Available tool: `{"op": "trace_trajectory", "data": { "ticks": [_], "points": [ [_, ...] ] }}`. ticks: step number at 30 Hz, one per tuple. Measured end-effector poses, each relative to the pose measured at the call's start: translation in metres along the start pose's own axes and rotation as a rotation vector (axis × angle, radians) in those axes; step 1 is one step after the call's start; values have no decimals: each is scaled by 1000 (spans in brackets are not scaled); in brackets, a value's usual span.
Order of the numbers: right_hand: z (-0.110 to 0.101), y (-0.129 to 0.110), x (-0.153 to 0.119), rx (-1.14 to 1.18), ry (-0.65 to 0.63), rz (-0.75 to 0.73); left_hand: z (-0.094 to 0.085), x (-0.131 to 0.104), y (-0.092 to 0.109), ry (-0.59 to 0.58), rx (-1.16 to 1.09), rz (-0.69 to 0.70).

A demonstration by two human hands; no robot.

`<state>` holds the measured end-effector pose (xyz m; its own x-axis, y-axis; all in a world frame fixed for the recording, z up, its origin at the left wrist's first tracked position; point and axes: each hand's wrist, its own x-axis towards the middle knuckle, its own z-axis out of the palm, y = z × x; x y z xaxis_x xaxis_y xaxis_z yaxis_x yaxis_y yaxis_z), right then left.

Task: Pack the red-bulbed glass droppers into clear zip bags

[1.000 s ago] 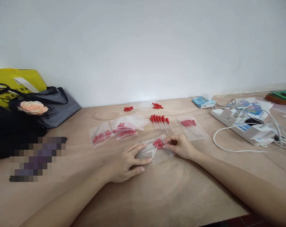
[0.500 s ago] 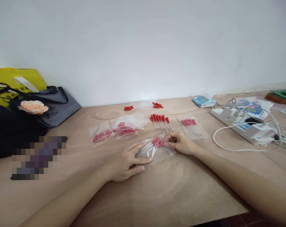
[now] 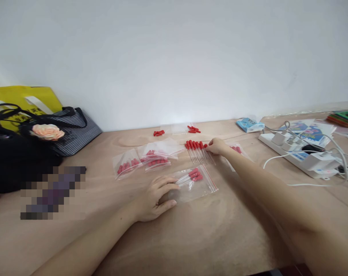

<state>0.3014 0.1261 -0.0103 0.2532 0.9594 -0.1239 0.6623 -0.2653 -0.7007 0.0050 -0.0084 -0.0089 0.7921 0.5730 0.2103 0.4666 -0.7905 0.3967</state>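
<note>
My left hand (image 3: 159, 197) rests on the left end of a clear zip bag (image 3: 191, 193), fingers spread and thumb apart. Inside that bag lie several droppers (image 3: 195, 174) with red bulbs and thin clear stems. Farther back, my right hand (image 3: 217, 147) pinches the red bulb of a dropper (image 3: 206, 146) at the right end of a row. The other loose droppers (image 3: 194, 145) of this row lie side by side, bulbs away from me. Partly hidden behind my right forearm is another zip bag (image 3: 238, 155) with red-bulbed droppers.
Filled zip bags (image 3: 126, 163) lie left of the row, overlapping flat bags (image 3: 162, 145). More droppers (image 3: 194, 129) lie near the wall. A power strip (image 3: 294, 157) with white cables stands right, beside a blue packet (image 3: 250, 125). Bags (image 3: 76, 132) and a blurred item (image 3: 53, 193) are left.
My right hand has let go of the zip bag's mouth and moved back to the loose row, onto the rightmost dropper's bulb. My left hand stays at the bag.
</note>
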Motion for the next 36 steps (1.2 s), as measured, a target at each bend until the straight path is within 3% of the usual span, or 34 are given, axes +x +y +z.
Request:
{"op": "trace_trajectory", "data": {
  "ticks": [4, 8, 10, 13, 17, 21, 27, 31, 36],
  "points": [
    [-5, -4, 1, -2, -44, 5, -1, -1, 1, -22, -43, -25],
    [-24, 2, -15, 127, -86, -46, -3, -4, -1, -36, -57, -26],
    [-35, 9, -30, 264, -109, -98, -4, -5, -2, -52, -44, -23],
    [-42, 21, -54, 660, -154, -185, -3, -6, -4, -71, -18, -20],
    [-31, 36, -82, 967, -29, -239, -2, -5, -5, -92, 13, -7],
    [-10, 41, -96, 1044, 123, -244, -2, -4, -6, -123, 45, -8],
    [5, 34, -103, 1128, 194, -199, 0, -4, -9, -113, 58, 6],
    [12, 32, -109, 1131, 141, -133, 0, -3, -8, -104, 59, 11],
    [14, 38, -120, 1037, -55, -125, -3, -3, -6, -98, 76, 14]
  ]
}}
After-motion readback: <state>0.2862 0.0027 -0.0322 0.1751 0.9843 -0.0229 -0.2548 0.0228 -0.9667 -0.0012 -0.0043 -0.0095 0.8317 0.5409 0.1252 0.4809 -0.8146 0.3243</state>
